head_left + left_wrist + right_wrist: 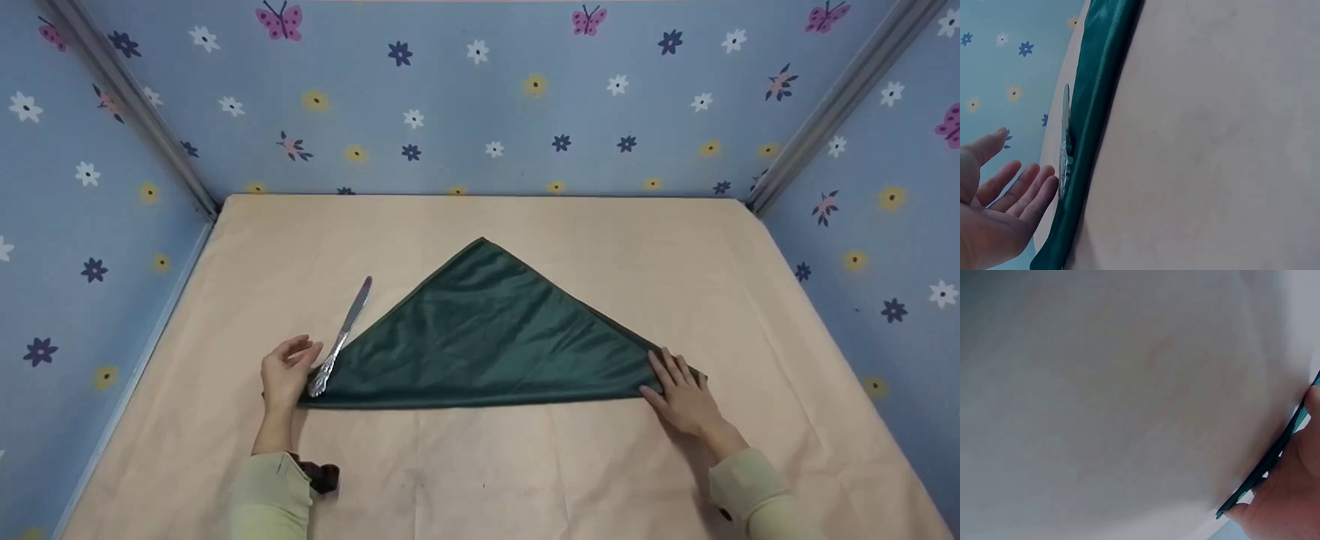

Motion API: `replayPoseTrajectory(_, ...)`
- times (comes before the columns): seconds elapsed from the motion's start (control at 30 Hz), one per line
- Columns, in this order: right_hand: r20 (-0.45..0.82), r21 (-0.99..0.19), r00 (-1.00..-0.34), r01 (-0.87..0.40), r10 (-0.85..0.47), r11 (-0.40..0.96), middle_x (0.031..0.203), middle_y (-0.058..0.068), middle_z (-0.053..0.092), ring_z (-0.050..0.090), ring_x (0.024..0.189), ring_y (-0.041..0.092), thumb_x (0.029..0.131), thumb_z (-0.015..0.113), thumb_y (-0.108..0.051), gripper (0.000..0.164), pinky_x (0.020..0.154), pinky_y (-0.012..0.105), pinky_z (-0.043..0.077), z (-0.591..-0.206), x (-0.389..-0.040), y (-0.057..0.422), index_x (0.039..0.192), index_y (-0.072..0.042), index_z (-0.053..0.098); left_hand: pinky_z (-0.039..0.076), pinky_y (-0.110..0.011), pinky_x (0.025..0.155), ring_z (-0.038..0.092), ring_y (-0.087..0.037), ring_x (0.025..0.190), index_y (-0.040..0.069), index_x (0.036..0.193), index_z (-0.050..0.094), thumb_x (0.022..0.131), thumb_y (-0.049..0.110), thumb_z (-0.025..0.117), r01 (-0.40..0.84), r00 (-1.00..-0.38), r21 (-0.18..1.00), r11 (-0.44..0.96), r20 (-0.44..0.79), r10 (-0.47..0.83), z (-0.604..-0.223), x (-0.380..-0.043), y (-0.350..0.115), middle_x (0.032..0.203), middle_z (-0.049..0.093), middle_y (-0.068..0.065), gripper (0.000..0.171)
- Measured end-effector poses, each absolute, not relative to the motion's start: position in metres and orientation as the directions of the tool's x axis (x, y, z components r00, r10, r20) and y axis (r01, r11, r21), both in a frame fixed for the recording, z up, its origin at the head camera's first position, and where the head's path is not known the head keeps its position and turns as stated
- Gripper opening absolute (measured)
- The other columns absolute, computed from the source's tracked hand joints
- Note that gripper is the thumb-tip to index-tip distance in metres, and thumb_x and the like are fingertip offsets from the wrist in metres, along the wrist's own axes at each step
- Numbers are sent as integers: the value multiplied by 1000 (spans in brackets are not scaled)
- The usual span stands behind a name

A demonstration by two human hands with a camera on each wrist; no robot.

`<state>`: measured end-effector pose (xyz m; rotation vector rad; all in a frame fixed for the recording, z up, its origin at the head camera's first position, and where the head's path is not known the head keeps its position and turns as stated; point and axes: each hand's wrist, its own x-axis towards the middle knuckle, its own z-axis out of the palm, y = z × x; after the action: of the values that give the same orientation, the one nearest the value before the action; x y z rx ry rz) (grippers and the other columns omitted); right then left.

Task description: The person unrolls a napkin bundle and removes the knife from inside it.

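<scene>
A dark green cloth napkin (487, 337), folded into a triangle, lies on the table with its peak at the far side and its long fold near me. Across its left part lies a silver table knife (341, 341) with an ornate handle, its blade tip pointing away. Beside the handle is my left hand (287, 371), fingers loosely bent and holding nothing; in the left wrist view its fingertips (1050, 179) come close to the knife (1065, 146), and contact is unclear. My right hand (684, 397) rests on the napkin's right corner with fingers spread.
A pale peach cloth (480, 472) with faint creases covers the table. Blue flowered panels (450, 97) stand behind it and on both sides, with grey posts (832, 105) at the back corners. A dark strapped device (321, 477) sits at my left wrist.
</scene>
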<state>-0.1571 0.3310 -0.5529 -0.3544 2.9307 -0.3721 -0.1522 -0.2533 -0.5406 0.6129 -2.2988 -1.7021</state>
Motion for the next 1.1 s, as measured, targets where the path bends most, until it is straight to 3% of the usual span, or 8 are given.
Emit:
replayPoseTrajectory(0.1,-133,-268,-956,-218,-260,939,144,22,11,7,130,41,92,37,-44,67,94,65,7,-553,-157,331,141,-2,19,49,-16,61,59,-4,71,-11,112,52,80,15,66,-157,-895,982,109,-94,-435,-554,-162,-259,89,61,-5,45)
replayPoseTrajectory(0.23,-137,-267,-953,-226,-270,937,144,22,10,7,130,41,93,37,-44,66,93,65,7,-552,-157,332,141,-3,18,48,-16,54,60,-5,63,-13,106,53,77,14,69,-110,-913,994,6,-99,-397,-564,-173,-264,74,59,5,43)
replayPoseTrajectory(0.53,-144,-272,-954,-219,-265,937,144,23,10,7,130,41,92,37,-44,66,94,65,7,-552,-156,331,141,-2,19,49,-19,56,58,-5,61,-10,109,52,79,12,66,-317,-870,947,50,-269,-414,-537,-179,-253,69,56,5,40)
replayPoseTrajectory(1.1,-145,-278,-953,-218,-265,936,144,23,11,7,130,41,92,38,-43,66,94,65,7,-550,-156,332,141,-3,18,45,-19,51,56,-7,55,-9,96,60,72,6,71,-463,-824,875,145,-364,-434,-540,-189,-251,62,56,4,30)
